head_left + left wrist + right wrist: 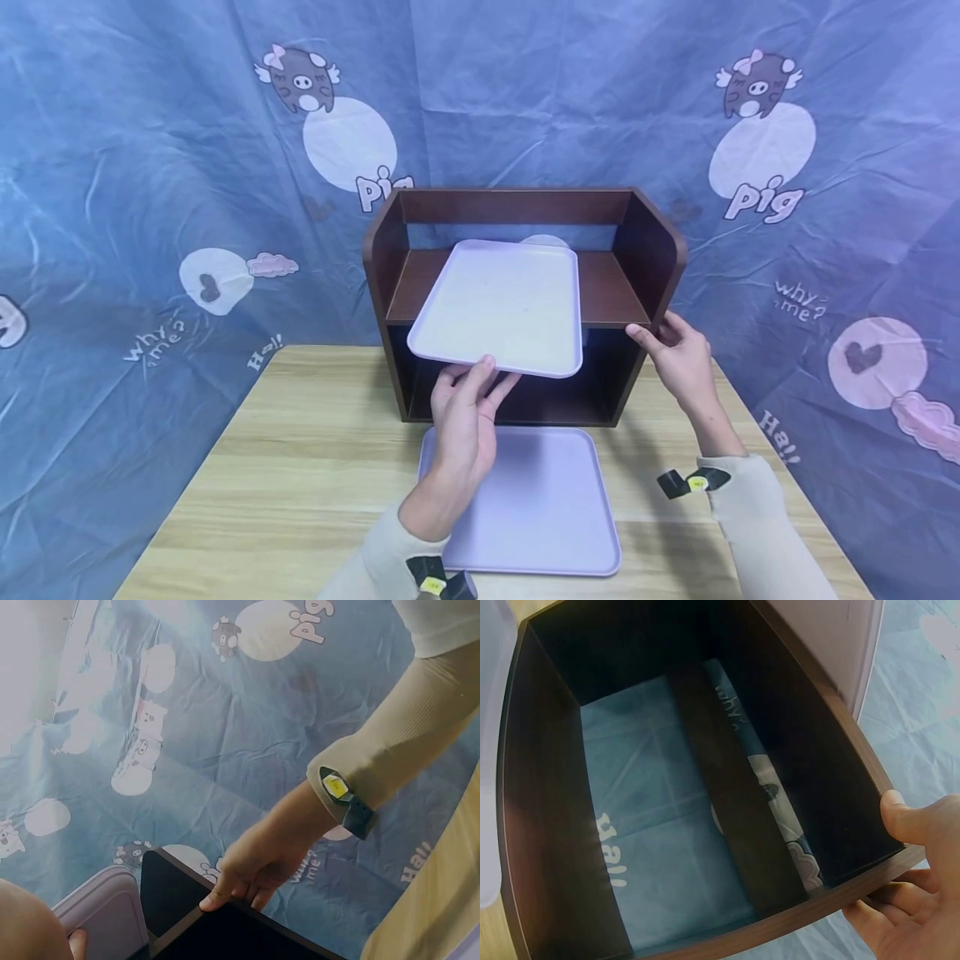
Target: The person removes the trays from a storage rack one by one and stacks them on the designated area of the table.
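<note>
My left hand (465,421) grips a pale lilac tray (502,304) by its near edge, thumb over the rim and fingers underneath. The tray is held at the upper level of a dark brown two-tier wooden shelf (517,207). Its near end juts out past the front edge; whether its far end touches the board I cannot tell. On the right, my right hand (678,358) grips the shelf's side panel, the thumb at the front edge and the fingers around the outside. In the right wrist view that thumb (904,821) presses on the shelf's corner.
A second lilac tray (540,508) lies flat on the light wooden table (300,467), in front of the shelf. Behind and beside the table hangs a blue cloth (525,108) with pig prints. The shelf's lower compartment (555,392) is open at the front.
</note>
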Demonstrator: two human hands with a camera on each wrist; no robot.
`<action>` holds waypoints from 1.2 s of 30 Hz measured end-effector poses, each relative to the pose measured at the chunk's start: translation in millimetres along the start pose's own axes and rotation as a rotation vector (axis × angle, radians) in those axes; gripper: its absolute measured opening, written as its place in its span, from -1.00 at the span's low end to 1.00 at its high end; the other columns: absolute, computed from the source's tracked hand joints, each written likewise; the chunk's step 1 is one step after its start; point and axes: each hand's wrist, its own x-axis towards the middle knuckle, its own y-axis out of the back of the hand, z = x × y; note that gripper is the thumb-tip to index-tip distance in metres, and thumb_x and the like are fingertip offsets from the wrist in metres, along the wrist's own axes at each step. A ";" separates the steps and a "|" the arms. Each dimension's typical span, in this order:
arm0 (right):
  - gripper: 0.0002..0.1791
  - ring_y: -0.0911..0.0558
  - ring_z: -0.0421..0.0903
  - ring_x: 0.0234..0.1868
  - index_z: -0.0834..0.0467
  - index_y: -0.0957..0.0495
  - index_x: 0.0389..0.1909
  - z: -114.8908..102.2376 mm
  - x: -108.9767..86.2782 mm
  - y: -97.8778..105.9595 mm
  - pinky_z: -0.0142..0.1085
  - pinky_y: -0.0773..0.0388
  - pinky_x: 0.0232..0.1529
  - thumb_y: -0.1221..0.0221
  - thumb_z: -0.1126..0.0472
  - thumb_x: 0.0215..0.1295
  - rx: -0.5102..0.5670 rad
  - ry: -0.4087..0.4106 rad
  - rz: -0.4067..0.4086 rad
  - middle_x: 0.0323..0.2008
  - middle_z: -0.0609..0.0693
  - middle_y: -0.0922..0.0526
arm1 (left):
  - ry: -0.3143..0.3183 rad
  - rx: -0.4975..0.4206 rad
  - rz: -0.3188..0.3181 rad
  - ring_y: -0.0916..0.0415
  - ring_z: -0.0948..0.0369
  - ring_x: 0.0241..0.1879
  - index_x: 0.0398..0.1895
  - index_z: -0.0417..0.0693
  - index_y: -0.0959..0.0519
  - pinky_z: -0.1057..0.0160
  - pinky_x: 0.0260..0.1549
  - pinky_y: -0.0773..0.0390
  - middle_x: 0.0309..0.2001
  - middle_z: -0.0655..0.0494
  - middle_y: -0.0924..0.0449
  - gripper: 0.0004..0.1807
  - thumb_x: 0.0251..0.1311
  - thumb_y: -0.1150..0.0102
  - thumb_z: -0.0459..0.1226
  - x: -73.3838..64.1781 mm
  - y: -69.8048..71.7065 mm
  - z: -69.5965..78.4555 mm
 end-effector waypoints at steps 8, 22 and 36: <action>-0.27 -0.52 -0.69 -0.07 0.11 -0.54 0.45 1.8 -0.5 0.0 -0.67 -0.41 -0.08 -0.41 -0.15 0.37 0.001 -0.008 0.009 0.22 0.22 -0.70 | -0.014 -0.008 -0.004 -0.69 0.17 -0.14 0.09 -0.24 -0.35 -0.14 0.20 -0.74 -0.05 -0.05 -0.61 -0.66 0.38 -0.25 -0.50 0.7 2.5 3.1; -0.26 -0.54 -0.66 -0.07 0.10 -0.53 0.45 0.6 -0.6 -0.8 -0.67 -0.43 -0.09 -0.41 -0.17 0.37 0.017 -0.012 0.004 0.22 0.21 -0.71 | -0.037 0.009 0.033 -0.74 0.17 -0.20 0.02 -0.29 -0.43 -0.13 0.14 -0.77 -0.14 0.00 -0.67 -0.76 0.37 -0.21 -0.49 4.1 9.3 12.7; -0.27 -0.53 -0.68 -0.09 0.11 -0.52 0.46 1.0 -0.4 -0.8 -0.69 -0.43 -0.10 -0.40 -0.15 0.38 0.017 0.002 -0.004 0.21 0.23 -0.71 | -0.039 0.031 0.040 -0.79 0.14 -0.15 0.01 -0.29 -0.47 -0.07 0.08 -0.80 -0.14 0.00 -0.71 -0.81 0.39 -0.16 -0.49 4.9 13.8 21.9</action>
